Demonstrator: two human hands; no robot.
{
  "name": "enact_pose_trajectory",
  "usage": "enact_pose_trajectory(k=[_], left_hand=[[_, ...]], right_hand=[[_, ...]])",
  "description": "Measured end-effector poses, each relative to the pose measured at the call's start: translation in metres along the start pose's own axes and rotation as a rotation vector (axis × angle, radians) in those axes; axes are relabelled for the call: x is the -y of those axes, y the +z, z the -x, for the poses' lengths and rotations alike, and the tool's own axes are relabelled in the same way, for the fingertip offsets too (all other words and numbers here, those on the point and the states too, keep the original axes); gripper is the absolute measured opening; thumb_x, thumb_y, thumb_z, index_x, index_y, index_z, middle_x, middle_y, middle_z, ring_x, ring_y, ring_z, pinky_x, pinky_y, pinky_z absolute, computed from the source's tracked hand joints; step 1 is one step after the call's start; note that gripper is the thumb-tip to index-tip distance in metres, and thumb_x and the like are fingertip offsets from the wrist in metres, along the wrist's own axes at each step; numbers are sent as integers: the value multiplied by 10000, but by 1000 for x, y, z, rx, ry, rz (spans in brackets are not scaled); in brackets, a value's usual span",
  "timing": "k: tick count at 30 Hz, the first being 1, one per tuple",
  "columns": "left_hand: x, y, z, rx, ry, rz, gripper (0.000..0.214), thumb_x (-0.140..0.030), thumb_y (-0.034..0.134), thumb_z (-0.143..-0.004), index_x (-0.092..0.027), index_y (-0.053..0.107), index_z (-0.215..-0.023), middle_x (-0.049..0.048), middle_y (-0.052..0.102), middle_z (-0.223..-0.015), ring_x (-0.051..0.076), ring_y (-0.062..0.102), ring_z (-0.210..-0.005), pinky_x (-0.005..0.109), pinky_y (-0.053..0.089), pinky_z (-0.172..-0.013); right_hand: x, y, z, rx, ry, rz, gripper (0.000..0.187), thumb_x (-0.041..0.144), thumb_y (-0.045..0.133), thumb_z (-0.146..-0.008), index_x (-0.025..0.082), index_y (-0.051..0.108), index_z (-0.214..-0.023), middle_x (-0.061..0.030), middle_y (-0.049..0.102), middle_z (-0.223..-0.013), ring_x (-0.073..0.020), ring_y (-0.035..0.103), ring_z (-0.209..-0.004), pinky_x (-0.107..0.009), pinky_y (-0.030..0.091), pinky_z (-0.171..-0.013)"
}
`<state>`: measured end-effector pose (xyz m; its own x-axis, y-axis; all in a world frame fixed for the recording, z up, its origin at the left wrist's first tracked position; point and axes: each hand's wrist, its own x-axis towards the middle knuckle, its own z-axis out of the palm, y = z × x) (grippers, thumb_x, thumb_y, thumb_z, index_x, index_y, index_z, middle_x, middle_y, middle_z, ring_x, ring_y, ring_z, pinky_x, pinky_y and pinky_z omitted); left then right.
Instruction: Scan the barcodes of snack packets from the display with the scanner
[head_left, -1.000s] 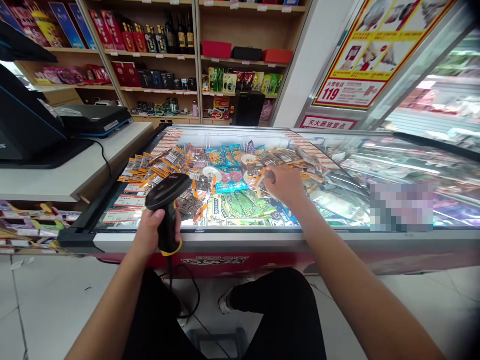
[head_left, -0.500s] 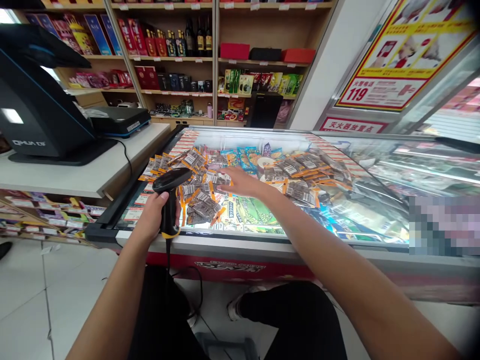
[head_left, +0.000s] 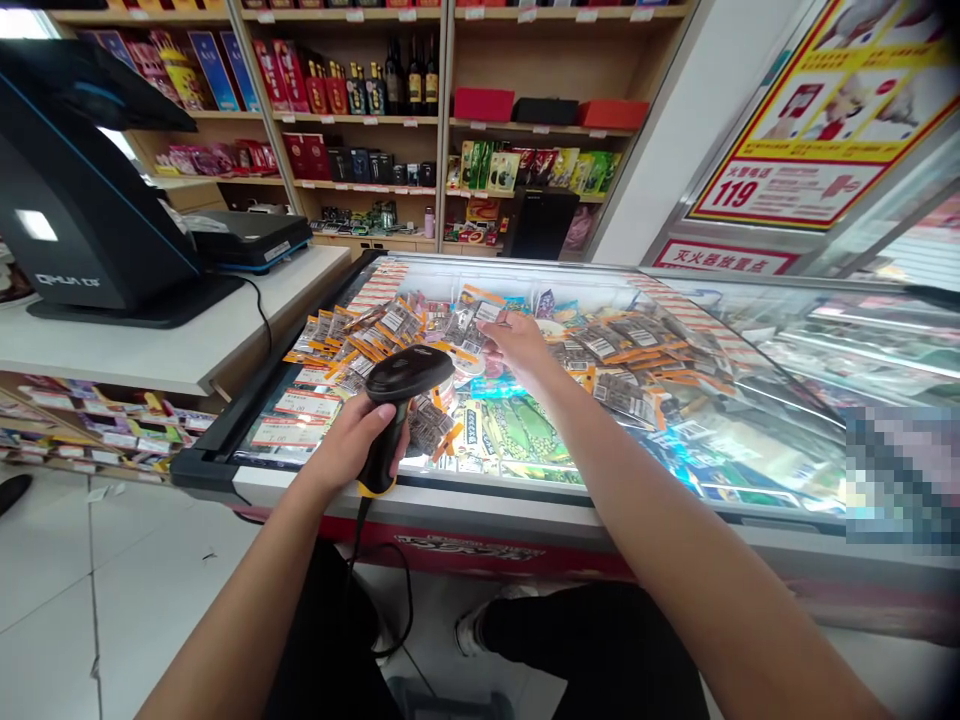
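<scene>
My right hand (head_left: 517, 342) has moved up the freezer lid (head_left: 525, 470) and now pinches a snack packet (head_left: 480, 305) above the pile. My left hand (head_left: 360, 435) is wrapped around the scanner (head_left: 401, 385), near the lid's front edge.

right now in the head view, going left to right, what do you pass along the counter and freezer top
register screen → black scale → left hand holding barcode scanner → right hand on snack packets → packet pile → blurred patch
</scene>
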<state>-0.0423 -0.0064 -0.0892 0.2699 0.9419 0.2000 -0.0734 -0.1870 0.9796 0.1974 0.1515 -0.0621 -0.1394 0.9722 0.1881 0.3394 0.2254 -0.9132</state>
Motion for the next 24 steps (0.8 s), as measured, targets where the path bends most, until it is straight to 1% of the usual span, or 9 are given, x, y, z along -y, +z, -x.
enact_pose_trajectory(k=[3, 4, 8, 13, 15, 18, 20, 22, 24], left_hand=[[-1, 4, -6, 61, -34, -43, 451, -620, 565, -980, -169, 574, -974, 12, 646, -569, 147, 581, -405, 243, 442, -441], [-1, 5, -7, 64, -45, -48, 457, -625, 560, -983, -169, 570, -963, 12, 647, -572, 147, 585, -407, 241, 440, -437], [-3, 6, -9, 48, -68, -68, 482, -645, 575, -970, -174, 548, -869, 13, 639, -574, 144, 594, -411, 235, 442, -421], [-3, 7, -8, 46, -53, -82, 500, -654, 590, -961, -179, 537, -814, 6, 622, -557, 141, 591, -401, 233, 452, -405], [-2, 7, -9, 41, -44, -85, 496, -649, 590, -963, -180, 535, -812, 8, 621, -554, 144, 592, -397, 234, 454, -400], [0, 6, -9, 24, -33, -57, 495, -657, 611, -939, -176, 547, -843, 14, 632, -566, 155, 602, -401, 242, 465, -398], [0, 1, -7, -10, -17, -17, 514, -683, 635, -902, -173, 569, -917, 11, 645, -583, 164, 598, -395, 253, 467, -384], [-1, -9, -4, -68, -9, 7, 540, -693, 652, -873, -172, 586, -1000, 4, 654, -598, 169, 590, -386, 266, 471, -370], [-3, -21, 0, -126, -23, -1, 529, -674, 662, -865, -177, 600, -1035, 0, 654, -604, 172, 591, -388, 276, 482, -371]], right_hand=[[8, -2, 6, -49, 119, -197, 274, 346, 741, -902, 248, 507, -796, 6, 626, -677, -187, 680, -715, -286, 530, -647], [10, -2, 7, -57, 128, -220, 290, 332, 761, -888, 243, 502, -793, 7, 630, -687, -178, 675, -714, -275, 520, -652], [15, -2, 9, -47, 122, -221, 310, 325, 787, -870, 233, 502, -789, 11, 633, -697, -168, 653, -690, -267, 487, -643], [8, 0, 5, -13, 98, -213, 275, 350, 754, -889, 236, 513, -820, 12, 624, -703, -176, 648, -681, -278, 479, -638], [7, 0, 4, -8, 74, -196, 269, 360, 729, -901, 241, 501, -822, 15, 617, -702, -169, 622, -655, -275, 458, -613], [7, -8, 3, -31, 37, -57, 234, 343, 678, -909, 244, 497, -798, 14, 587, -686, -167, 570, -624, -283, 427, -591], [5, -22, 1, -54, 14, 132, 195, 316, 645, -901, 239, 524, -771, -9, 579, -683, -200, 593, -671, -323, 458, -638], [0, -42, -2, -83, 21, 377, 191, 297, 630, -890, 230, 554, -728, -51, 586, -686, -275, 655, -793, -418, 503, -760], [-8, -63, -6, -135, 92, 638, 189, 288, 641, -882, 219, 595, -713, -107, 616, -714, -369, 683, -948, -577, 473, -918]])
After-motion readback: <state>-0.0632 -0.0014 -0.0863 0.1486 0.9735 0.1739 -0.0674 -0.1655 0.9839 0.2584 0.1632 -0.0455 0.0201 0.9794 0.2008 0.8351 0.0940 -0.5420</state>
